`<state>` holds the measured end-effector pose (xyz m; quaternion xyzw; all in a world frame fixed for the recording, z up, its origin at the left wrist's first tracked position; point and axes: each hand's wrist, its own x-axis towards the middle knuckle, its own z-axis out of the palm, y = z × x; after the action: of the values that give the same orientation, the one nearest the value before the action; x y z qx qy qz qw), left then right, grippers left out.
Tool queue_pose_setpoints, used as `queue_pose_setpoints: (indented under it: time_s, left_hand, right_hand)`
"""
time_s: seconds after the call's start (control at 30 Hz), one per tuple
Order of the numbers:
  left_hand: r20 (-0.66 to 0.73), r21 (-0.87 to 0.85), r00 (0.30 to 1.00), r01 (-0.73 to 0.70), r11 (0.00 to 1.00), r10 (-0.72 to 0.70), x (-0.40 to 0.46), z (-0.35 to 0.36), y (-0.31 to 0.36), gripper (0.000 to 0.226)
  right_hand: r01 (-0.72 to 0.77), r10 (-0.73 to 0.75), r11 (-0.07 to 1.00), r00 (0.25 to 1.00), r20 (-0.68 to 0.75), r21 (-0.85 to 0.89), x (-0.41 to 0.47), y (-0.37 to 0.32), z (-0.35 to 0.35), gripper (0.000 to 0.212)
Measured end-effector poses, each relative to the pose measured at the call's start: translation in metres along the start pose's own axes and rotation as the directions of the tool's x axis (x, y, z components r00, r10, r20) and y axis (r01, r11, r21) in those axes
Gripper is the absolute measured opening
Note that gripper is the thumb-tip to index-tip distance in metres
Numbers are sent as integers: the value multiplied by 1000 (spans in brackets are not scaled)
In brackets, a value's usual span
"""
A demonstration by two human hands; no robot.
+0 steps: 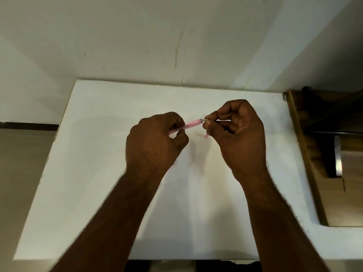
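White tabletop [98,154], both our hands on a pink pen [191,124]

We work over the tabletop, with a marked pale wall [137,36] behind it. The pink pen is in the air above the middle of the table, lying nearly level with its right end tilted slightly up. Our left hand [155,138] grips the pen's left end, fingers curled round it and thumb pressed against the barrel. At the pen's right end our right hand [239,134] pinches the grey tip [205,119] between thumb and forefinger, and its other fingers are loosely curled behind. Just below the pen's right end, under our right thumb, we see a small pink piece [206,136]; we cannot tell whether it lies on the table or hangs from the hand. Well to the right of the pen, past the table's edge, stands brown wooden furniture [306,154]
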<state>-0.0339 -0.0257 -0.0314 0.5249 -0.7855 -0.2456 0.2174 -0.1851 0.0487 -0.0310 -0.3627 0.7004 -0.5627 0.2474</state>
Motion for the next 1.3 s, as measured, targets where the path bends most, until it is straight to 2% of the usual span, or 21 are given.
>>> queue_pose_setpoints:
  time_s: [0.1,0.23,0.37,0.47,0.57,0.7,0.8,0.87,0.93,1.03,1.1,1.17,1.23,1.3]
  left_hand:
    - [22,-15,1000,3,1000,-3,0,1,0,16]
    - [49,-14,998,-27,1000,28,0,2,0,17]
    - [47,-36,997,-58,998,60,1,2,-1,15]
    - [65,-26,994,-82,996,84,1,3,-3,16]
    - [74,-10,992,-100,995,100,1,3,-6,18]
    - [86,-6,991,-104,995,104,2,4,-9,18]
    - [86,0,992,-93,996,92,3,4,-11,14]
    - [82,0,993,-79,997,79,3,4,-10,12]
    - [84,-6,994,-67,998,68,3,4,-10,12]
    - [91,-8,994,-65,998,65,3,5,-9,13]
    - [97,-3,993,-63,998,63,3,6,-9,13]
    - [104,-6,993,-53,999,53,3,5,-10,12]
    - [109,-14,993,-44,999,46,2,5,-10,12]
    - [110,-16,993,-45,999,46,3,4,-10,12]
  right_hand:
    - [-62,60,995,998,28,84,1,0,-3,34]
    - [-49,48,999,998,29,22,0,0,-5,34]
    - [-39,38,999,999,32,29,1,1,-6,35]
    - [79,-74,986,996,42,-147,-1,2,-7,33]
    - [222,-212,913,975,66,-343,-3,3,-5,29]
    - [259,-247,877,966,83,-406,-4,5,-3,27]
    - [186,-185,936,982,33,-298,-2,10,-5,23]
    - [114,-134,949,990,-49,-295,0,15,-6,20]
    - [24,-60,916,995,-76,-401,1,22,-6,23]
    - [-42,80,807,996,39,-589,-1,34,2,31]
    - [5,80,737,992,95,-676,-3,40,10,19]
    - [11,59,722,995,77,-692,-3,41,12,5]
    - [-87,111,818,994,8,-569,-1,39,9,4]
    - [-197,193,928,980,-44,-317,2,35,5,13]
